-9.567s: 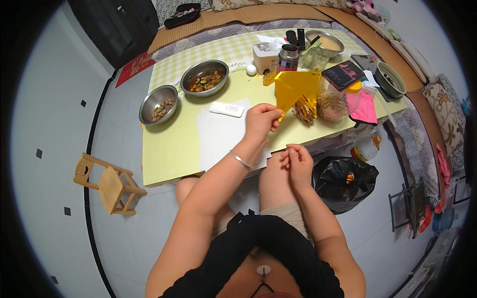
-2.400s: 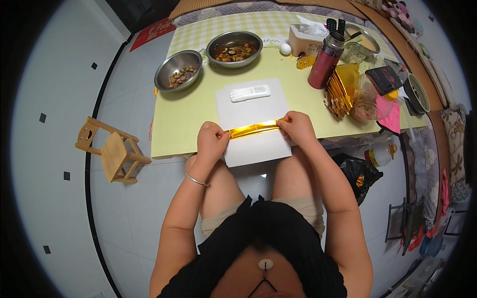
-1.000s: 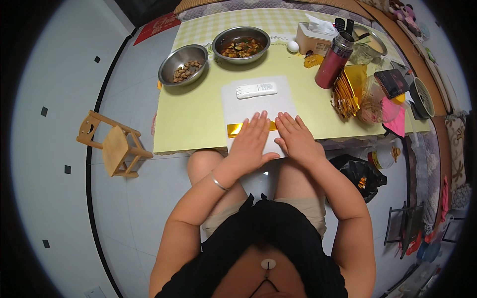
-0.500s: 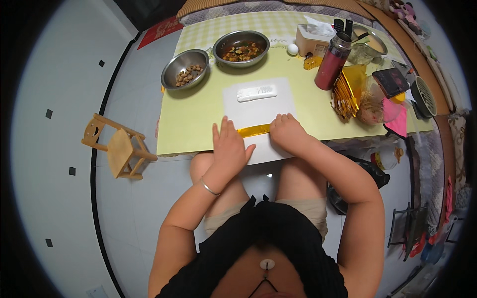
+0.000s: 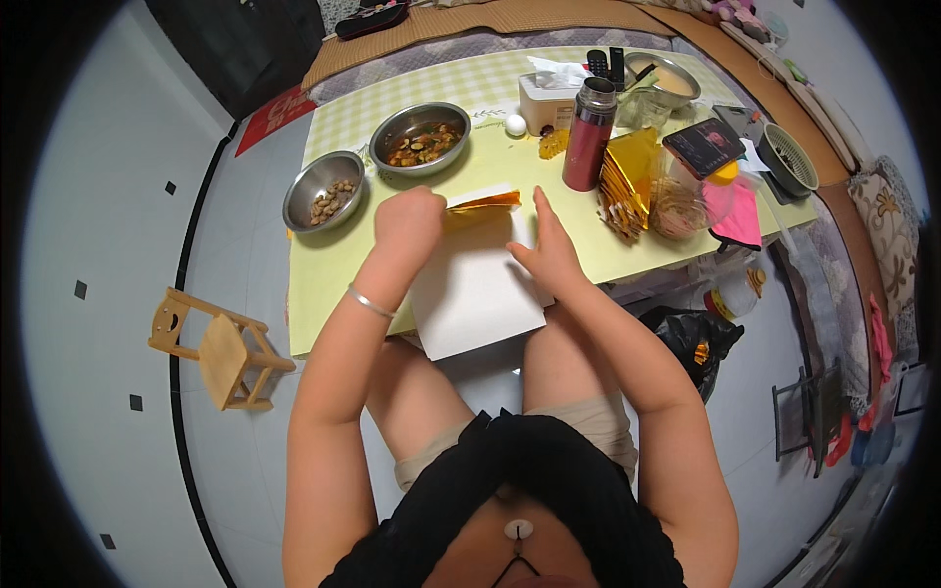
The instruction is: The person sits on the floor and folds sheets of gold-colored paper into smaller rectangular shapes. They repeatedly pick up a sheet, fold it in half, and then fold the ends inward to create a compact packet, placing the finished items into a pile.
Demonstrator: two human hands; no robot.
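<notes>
My left hand (image 5: 410, 223) is closed round the left end of a strip of shiny gold foil paper (image 5: 490, 204), which is lifted off the table and tilted. My right hand (image 5: 552, 253) is just right of the strip, its fingers stretched out and the thumb apart, holding nothing. Beneath both hands lie white sheets (image 5: 480, 306), their near edge jutting past the table edge above my thighs. A white oblong piece that lay on the paper is hidden now.
Two steel bowls, one with nuts (image 5: 323, 192), one with food in sauce (image 5: 420, 140), stand left. Farther right are an egg (image 5: 515, 125), tissue box (image 5: 545, 104), red thermos (image 5: 588, 137), stacked gold foil (image 5: 627, 181) and phone (image 5: 704, 147). A small wooden chair (image 5: 223, 351) stands left.
The gold strip, lying flat under both hands before, is now raised and carried away from me by my left hand. My right hand has let go and opened. The camera view has shifted.
</notes>
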